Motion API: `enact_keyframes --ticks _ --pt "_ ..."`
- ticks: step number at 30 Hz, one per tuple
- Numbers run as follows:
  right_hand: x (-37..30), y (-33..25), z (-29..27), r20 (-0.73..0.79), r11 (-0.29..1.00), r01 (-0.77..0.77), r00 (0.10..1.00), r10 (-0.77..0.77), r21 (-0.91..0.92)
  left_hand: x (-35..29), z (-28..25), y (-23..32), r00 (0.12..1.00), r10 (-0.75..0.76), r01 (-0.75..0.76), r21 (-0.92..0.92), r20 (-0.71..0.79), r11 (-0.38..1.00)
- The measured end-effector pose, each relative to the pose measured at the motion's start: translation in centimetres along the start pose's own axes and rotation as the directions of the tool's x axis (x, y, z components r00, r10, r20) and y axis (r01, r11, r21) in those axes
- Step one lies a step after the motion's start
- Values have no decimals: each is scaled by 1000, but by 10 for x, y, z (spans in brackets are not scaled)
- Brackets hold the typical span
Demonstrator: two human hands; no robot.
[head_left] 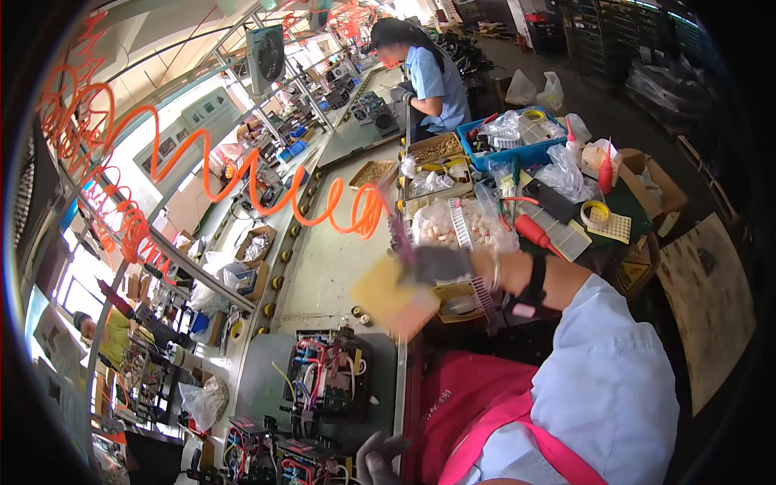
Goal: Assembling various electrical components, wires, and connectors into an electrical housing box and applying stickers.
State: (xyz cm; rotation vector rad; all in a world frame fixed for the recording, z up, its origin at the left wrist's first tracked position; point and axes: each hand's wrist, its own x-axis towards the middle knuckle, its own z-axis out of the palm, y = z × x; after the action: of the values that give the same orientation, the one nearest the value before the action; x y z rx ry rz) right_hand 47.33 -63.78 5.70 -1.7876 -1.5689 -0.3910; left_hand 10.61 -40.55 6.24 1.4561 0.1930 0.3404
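My right hand [440,265], in a dark glove, reaches out over the near right edge of the work line and is smeared by motion. It grips a blurred yellow flat piece [392,297], whose kind I cannot make out. Just beyond the fingers hangs a blurred purplish tool [399,234] at the end of an orange coiled hose [368,212]; whether the hand touches it I cannot tell. Low in the view, my gloved left hand [378,459] is partly cut off, its fingers apart, beside an electronic assembly [327,376] with coloured wires.
More wired assemblies [267,457] stand at the lower left. On the right are a bag of small pale parts [465,226], a blue bin [505,137], a red bottle [535,232] and a tape roll [595,213]. Farther along, a co-worker [436,85] stands at the line.
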Motion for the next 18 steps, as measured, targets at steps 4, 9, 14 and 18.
enact_keyframes --ticks 4,9,14,18 --pt "-43 60 -94 -218 453 -868 411 885 202 -9 -41 -1 940 -152 182 73 -304 981" --pt "-140 154 -110 -162 54 -922 125 979 -383 -19 -65 25 880 115 215 603 -461 768" --pt "-107 108 -104 -388 -129 -908 39 921 -398 -45 -89 52 816 364 364 888 -449 280" --pt "-93 57 -100 -582 332 -843 533 614 -422 -44 -96 66 831 496 379 909 -252 -173"
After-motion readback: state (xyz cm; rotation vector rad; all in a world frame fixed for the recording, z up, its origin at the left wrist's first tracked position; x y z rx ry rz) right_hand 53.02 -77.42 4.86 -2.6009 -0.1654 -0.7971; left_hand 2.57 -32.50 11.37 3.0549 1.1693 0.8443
